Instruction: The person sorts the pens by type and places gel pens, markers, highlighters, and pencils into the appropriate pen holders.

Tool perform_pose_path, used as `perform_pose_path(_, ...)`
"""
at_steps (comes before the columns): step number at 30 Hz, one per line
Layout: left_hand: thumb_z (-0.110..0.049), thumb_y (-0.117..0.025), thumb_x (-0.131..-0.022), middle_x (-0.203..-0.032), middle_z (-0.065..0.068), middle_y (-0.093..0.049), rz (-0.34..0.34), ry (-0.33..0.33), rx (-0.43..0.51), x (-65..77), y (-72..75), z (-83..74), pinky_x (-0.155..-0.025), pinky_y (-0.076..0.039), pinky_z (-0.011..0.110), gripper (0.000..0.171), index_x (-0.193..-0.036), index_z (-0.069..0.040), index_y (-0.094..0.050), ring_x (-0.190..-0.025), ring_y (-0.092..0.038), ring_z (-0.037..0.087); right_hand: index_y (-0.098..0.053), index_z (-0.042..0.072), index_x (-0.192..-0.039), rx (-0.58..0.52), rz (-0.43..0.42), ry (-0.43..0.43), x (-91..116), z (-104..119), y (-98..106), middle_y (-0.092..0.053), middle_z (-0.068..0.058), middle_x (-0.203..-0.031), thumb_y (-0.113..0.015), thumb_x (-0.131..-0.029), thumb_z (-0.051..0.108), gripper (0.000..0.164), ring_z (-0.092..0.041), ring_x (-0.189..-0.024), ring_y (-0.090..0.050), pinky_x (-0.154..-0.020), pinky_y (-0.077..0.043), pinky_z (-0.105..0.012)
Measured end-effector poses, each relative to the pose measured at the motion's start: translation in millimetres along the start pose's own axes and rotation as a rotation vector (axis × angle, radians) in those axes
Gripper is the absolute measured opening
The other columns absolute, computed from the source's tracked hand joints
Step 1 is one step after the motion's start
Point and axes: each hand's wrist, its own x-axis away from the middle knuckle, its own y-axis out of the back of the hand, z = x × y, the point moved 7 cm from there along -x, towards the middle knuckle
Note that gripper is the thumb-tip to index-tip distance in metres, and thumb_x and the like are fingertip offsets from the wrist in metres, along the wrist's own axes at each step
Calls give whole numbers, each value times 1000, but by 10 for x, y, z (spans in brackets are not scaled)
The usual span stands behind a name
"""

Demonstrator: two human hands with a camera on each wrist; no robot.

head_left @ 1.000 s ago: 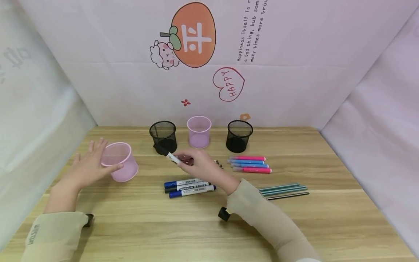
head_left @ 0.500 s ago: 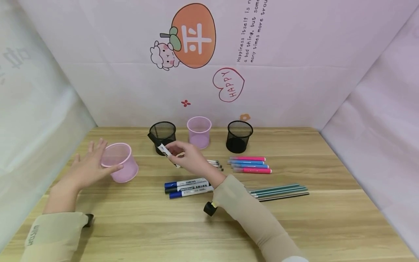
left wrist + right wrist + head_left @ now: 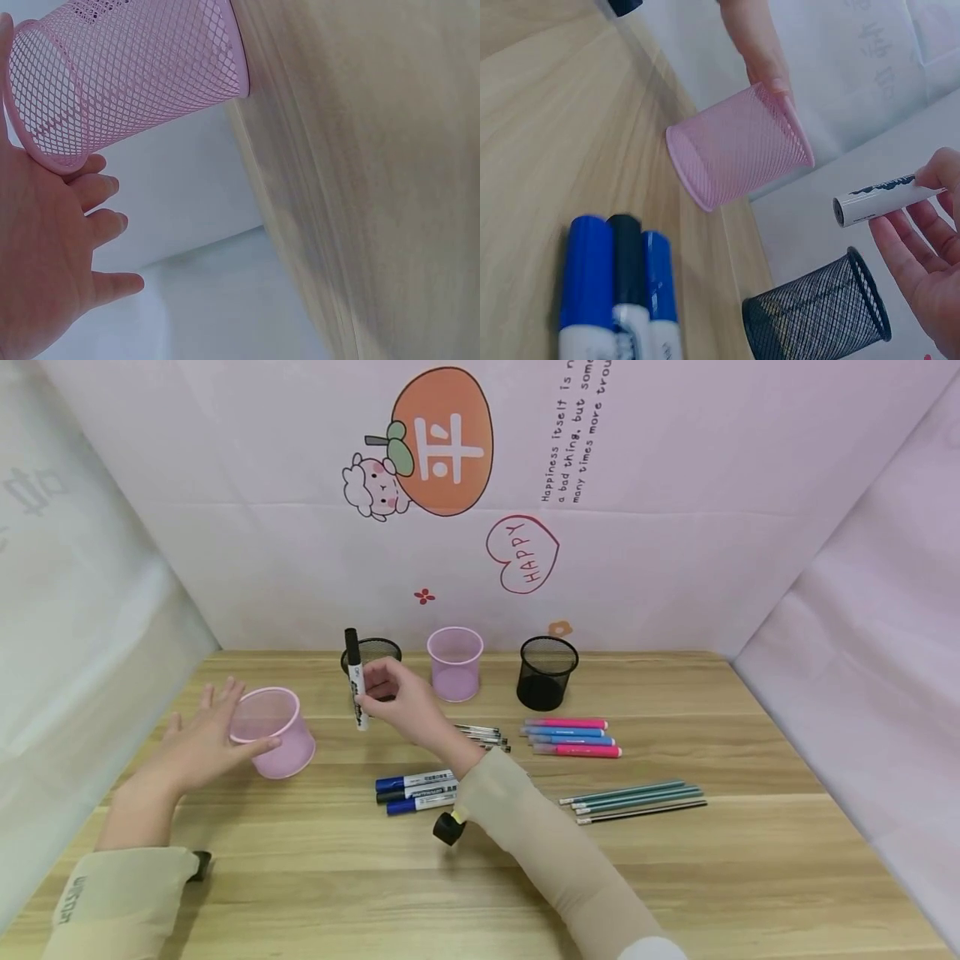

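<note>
My right hand [image 3: 401, 700] pinches a white whiteboard marker [image 3: 356, 681] between thumb and fingers. Its black cap points up, and the marker is nearly upright above the table, in front of the left black mesh cup [image 3: 381, 648]. In the right wrist view the marker's plain white end [image 3: 866, 206] shows. My left hand [image 3: 198, 739] rests on the rim of a pink mesh pen cup [image 3: 288, 747] at the left, thumb across the near side and fingers spread. The left wrist view has these fairly straight fingers beside the pink cup [image 3: 150, 71].
Behind stand another pink cup [image 3: 456, 681] and a black cup [image 3: 543, 692]. Several whiteboard markers [image 3: 420, 793] lie under my right forearm. Thin pens [image 3: 483, 737], pink and blue felt-tip pens [image 3: 573, 737], and slim green and black sticks [image 3: 637, 799] lie to the right. Fabric walls enclose the table.
My right hand has moved left and a little up, turning the marker from slanted to nearly upright. The left hand and its pink cup have stayed put.
</note>
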Motion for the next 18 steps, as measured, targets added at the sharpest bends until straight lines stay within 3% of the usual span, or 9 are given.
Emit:
perform_pose_path(13, -62, -63, -95, -164, 33, 5, 6, 1, 5, -1, -5, -4, -103, 7, 84, 113, -161, 5, 0, -147, 9, 59, -61, -6, -117, -204, -145, 56, -170, 138, -162, -68, -17, -108, -72, -93, -3, 27, -7, -92, -63, -87, -52, -20)
perform_pose_path(18, -62, -62, -95, -164, 34, 5, 6, 3, 3, 10, 5, -4, -103, 6, 84, 113, -161, 5, 0, -147, 8, 59, -62, -3, -120, -230, -180, 39, -191, 150, -239, -69, -12, -109, -73, -94, 1, 28, -6, -93, -63, -89, -53, -24)
